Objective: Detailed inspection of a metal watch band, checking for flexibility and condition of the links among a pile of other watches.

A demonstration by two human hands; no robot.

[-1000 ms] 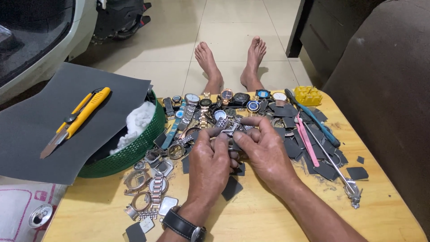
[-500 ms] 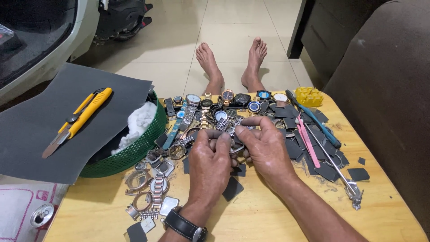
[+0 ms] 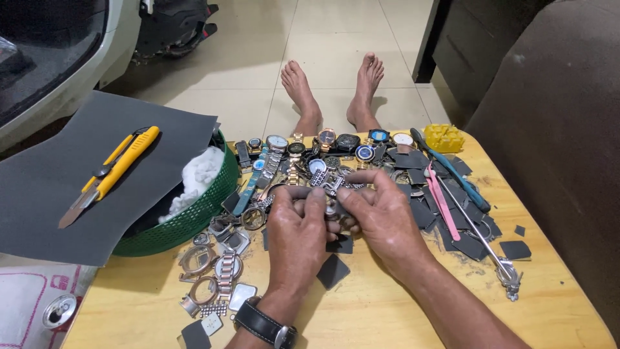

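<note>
Both hands have barely shifted since a second ago, only drawing closer over the watch part. Toward the desk's left edge a yellow utility knife (image 3: 110, 173) lies on a dark sheet (image 3: 51, 194) over a green basket (image 3: 194, 216). Near the middle, the left hand (image 3: 296, 239) and right hand (image 3: 382, 220) pinch a small metal watch piece (image 3: 330, 205) between fingertips, above the pile of watches (image 3: 323, 152). Pink tweezers (image 3: 442, 200) lie toward the right edge.

Bright even indoor light, soft shadows, sharp focus (edges slightly bowed)
</note>
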